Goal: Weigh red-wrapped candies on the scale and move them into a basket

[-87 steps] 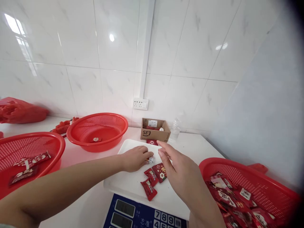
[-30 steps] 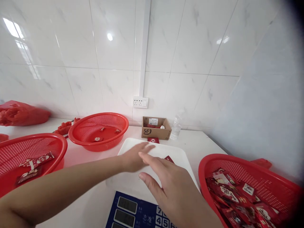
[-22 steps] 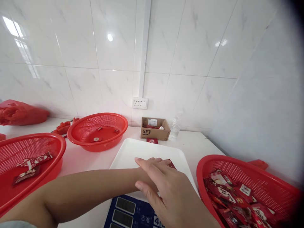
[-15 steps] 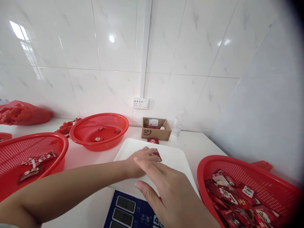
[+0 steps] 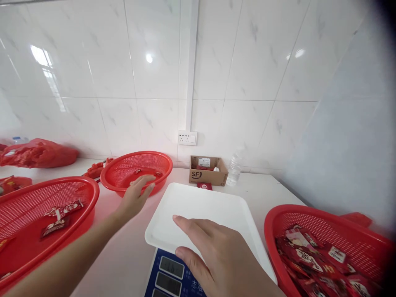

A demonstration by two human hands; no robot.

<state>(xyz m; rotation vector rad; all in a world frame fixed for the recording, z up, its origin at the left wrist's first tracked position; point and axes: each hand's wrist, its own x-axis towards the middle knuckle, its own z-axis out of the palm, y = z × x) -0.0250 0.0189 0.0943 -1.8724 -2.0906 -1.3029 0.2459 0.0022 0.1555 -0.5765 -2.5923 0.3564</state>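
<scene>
Above the white tray [image 5: 198, 202], the right hand [image 5: 216, 251]; at the rear basket [image 5: 142, 158], the left hand [image 5: 135, 199]

Closest to the camera, the right hand hangs with fingers stretched and thumb apart; I see nothing held, although its palm is hidden. The blue panel [image 5: 187, 281] lies below the tray's front edge, facing the person, probably for easy reading. On the two sides stand the right basket [image 5: 331, 233], with many red packets [image 5: 315, 260], and the left basket [image 5: 18, 216], with a few; I think they flank the tray to be in reach. Farther, the left hand is over the rear basket's near rim, its fingers extended and gripping nothing visible; small packets [image 5: 138, 170] lie inside. Behind the tray are a carton [image 5: 208, 177] and a bottle [image 5: 234, 170], likely placed out of the hands' way.

Compared with half a second ago, the left hand is no longer above the tray, and the red packet at its fingers is gone from there. The right hand stays almost in place.
</scene>
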